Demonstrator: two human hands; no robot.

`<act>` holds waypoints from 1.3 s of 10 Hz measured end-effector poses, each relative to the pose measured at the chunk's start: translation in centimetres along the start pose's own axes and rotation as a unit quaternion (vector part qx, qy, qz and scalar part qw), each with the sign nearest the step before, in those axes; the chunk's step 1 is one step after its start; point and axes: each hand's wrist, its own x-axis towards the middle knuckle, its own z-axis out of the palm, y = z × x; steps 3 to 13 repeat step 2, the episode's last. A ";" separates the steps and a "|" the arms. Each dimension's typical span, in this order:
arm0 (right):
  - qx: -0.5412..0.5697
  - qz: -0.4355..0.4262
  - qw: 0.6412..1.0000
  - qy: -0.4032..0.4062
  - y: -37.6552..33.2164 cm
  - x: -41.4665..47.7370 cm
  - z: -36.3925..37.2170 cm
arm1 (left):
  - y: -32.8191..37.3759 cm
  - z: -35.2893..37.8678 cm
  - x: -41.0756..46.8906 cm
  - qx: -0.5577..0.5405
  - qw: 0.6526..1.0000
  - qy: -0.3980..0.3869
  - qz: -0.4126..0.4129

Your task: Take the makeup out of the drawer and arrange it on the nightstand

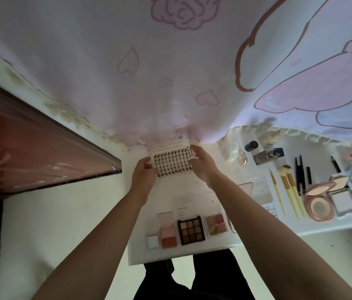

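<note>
The lash tray (172, 163) sits past the dark palette (190, 232), at the far end of the white counter (140, 254); both hands hold it. The left hand (144, 176) has its fingers curled round the tray's left edge; the right hand (203, 167) pinches the right edge with thumb and fingers. I cannot tell if the tray rests on the counter or is lifted a bit.

The tray could slip or tip if one hand lets go first, and the tiny lashes might shake loose; the big pink cloth (170, 72) hangs just behind the tray, well past the dark palette, so a push that way could catch it. Coming down too near, the tray could bump the open clear lids between it and the dark palette.

Just left of the dark palette lie a pink blush palette (168, 237) and a small white box (153, 241); just right is a four-colour palette (216, 224). Far right of the dark palette lie yellow brushes (287, 191), black pencils (300, 169), a round pink compact (320, 204) and a square powder case (342, 201); they crowd that side.
</note>
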 end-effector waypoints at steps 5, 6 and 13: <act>-0.036 -0.012 0.999 0.017 0.0 -1.8 -0.3 | -0.2 -0.8 -2.3 0.022 0.999 -0.022 0.013; -0.036 -0.012 0.999 0.017 0.0 -1.8 -0.3 | -0.2 -0.8 -2.3 0.022 0.999 -0.022 0.013; -0.036 -0.012 0.999 0.017 0.0 -1.8 -0.3 | -0.2 -0.8 -2.3 0.022 0.999 -0.022 0.013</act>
